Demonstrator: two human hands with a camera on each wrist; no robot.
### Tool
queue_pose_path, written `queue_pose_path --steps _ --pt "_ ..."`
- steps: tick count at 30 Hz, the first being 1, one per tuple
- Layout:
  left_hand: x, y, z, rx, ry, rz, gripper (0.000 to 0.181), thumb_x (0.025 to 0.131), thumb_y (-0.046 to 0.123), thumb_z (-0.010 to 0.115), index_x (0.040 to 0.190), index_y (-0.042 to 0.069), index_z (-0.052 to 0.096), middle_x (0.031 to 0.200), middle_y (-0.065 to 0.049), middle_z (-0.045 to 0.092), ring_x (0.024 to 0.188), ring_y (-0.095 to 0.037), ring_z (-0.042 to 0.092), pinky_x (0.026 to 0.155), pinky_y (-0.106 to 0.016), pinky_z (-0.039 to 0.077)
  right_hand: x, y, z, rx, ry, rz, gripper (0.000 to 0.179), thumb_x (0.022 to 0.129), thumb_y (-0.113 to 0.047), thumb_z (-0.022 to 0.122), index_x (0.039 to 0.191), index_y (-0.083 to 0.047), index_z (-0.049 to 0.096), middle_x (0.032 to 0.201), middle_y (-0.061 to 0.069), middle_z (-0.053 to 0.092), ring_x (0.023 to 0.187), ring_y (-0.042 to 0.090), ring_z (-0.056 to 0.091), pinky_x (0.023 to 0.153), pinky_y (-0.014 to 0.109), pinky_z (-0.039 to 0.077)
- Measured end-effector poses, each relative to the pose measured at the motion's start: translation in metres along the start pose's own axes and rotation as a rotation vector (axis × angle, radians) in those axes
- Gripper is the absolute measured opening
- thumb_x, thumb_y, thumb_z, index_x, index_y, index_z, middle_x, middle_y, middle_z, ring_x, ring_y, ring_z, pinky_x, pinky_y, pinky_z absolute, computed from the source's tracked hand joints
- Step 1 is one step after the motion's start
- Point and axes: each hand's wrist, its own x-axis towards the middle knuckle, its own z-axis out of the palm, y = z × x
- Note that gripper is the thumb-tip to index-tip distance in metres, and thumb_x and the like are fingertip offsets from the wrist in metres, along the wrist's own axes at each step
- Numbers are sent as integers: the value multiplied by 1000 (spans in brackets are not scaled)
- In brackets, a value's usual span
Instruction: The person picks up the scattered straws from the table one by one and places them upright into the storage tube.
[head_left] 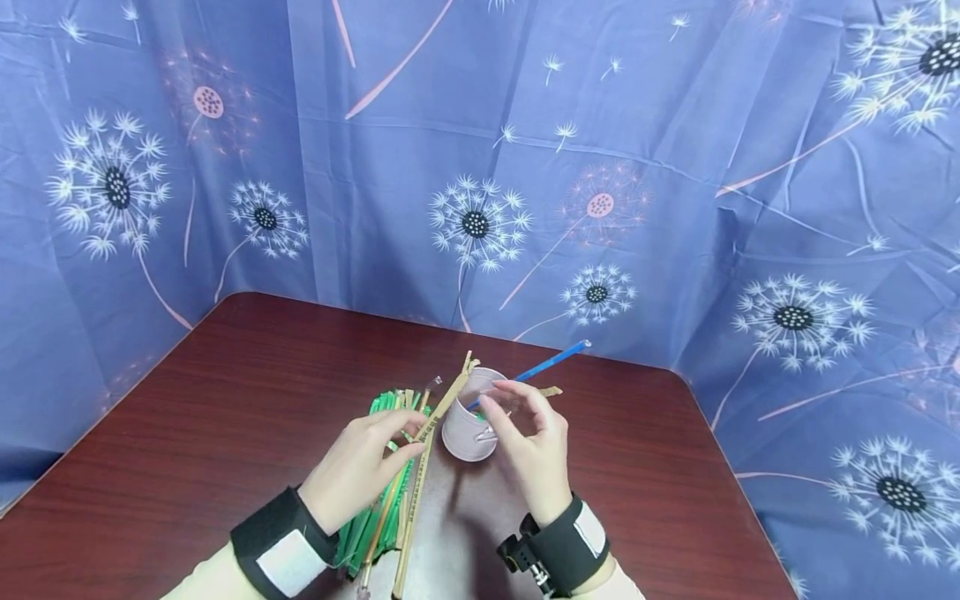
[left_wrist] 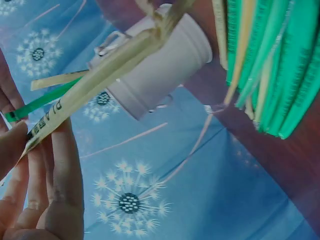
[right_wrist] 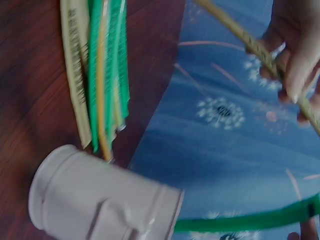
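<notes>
My left hand (head_left: 367,467) pinches a long, thin tan wrapped stick (left_wrist: 85,95) with dark print and a crumpled far end. It slants up past the left side of a pale bucket-like cup (head_left: 468,433) with small side loops. Over the cup's mouth is my right hand (head_left: 536,442), its thumb and forefinger apart in the head view. A narrow green strip (right_wrist: 240,220) sticks out of the cup, its end overlapping the right fingertips in the wrist views. A blue stick (head_left: 555,361) and another tan strip (left_wrist: 55,80) also lean out of the cup.
Left of the cup lies a bundle of green wrapped sticks (head_left: 367,533), with several tan ones and a thin orange-tan stick (right_wrist: 101,75) among them. Dark red tabletop (head_left: 225,417) surrounds these; a blue dandelion-print curtain (head_left: 375,208) hangs behind and at both sides.
</notes>
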Motion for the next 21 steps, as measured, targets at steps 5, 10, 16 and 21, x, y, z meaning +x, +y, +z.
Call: queue_pose_path --steps 5,10,16,21 --pt "1 7 0 -35 1 60 22 86 15 74 107 9 75 94 3 72 81 -5 66 66 -29 57 -3 -9 6 11 -75 -37 30 81 -10 78 106 5 72 92 14 77 88 11 71 67 17 50" --pt "0 8 0 -50 -1 116 23 88 17 71 109 8 75 96 3 72 80 -4 64 66 -29 57 -4 -8 10 29 -67 -163 22 80 1 76 100 7 70 86 19 75 84 6 69 65 16 48" --pt "1 9 1 -45 12 146 23 87 14 72 109 7 75 102 -1 74 82 -7 65 66 -31 58 -5 -8 13 68 -22 -270 17 78 12 73 94 10 67 76 23 71 76 1 65 64 15 48" --pt "1 8 1 -63 5 129 21 88 16 72 108 9 75 99 2 73 80 -5 64 65 -30 57 -6 -10 13 138 -40 -280 17 79 16 69 95 15 64 76 29 68 75 1 68 65 15 51"
